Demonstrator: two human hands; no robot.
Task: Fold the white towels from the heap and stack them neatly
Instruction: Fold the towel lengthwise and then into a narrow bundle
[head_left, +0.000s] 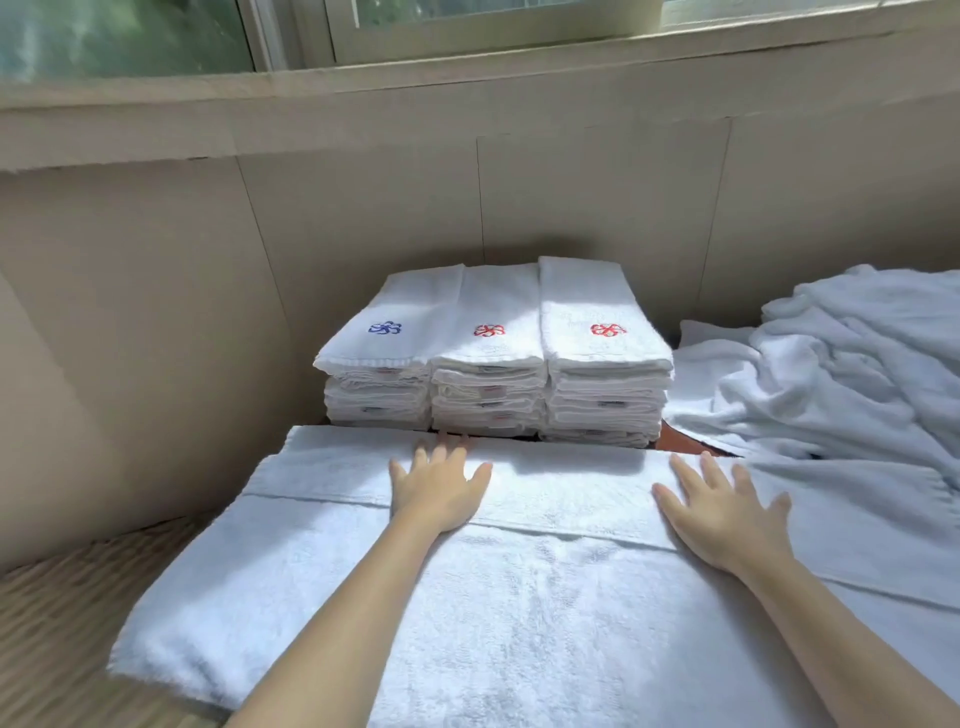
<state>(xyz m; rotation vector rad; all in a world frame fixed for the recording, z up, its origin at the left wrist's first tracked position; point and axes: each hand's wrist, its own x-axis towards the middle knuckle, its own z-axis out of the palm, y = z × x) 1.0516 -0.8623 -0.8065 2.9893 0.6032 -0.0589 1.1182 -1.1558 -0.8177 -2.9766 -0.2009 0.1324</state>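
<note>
Both hands are down flat: the left hand (439, 486) and the right hand (727, 512) have fingers straight and spread. They grip nothing, and the palms press on the towel (545, 613) laid out in front of the person. It looks part-folded, with a layered edge running across under both palms.

Just beyond the fingertips, 3 stacks (493, 374) of folded towels stand side by side against the wall (363, 208). The left fingertips are almost at the foot of the middle one. Out to the right of the right hand lies the heap (857, 353), rumpled, with its near cloth running right up beside the towel being worked. I can't tell where one ends and the other begins.

I see 3 ways this could go wrong:

- **Pushing too far forward:** If the hands smooth away from the body, the far edge could ride into the stacks and knock them askew.
- **Uneven pressure:** If the 2 palms press unequally, the upper layer may creep over the lower one. The edges would then stop matching and the fold would come out crooked.
- **Catching the heap:** When the right hand lifts a side over, it could take loose heap cloth with it and trap that cloth inside the fold.

Left of the left hand, the towel's corner sits close to the edge of the surface, so a tug that way might let it slide off.
</note>
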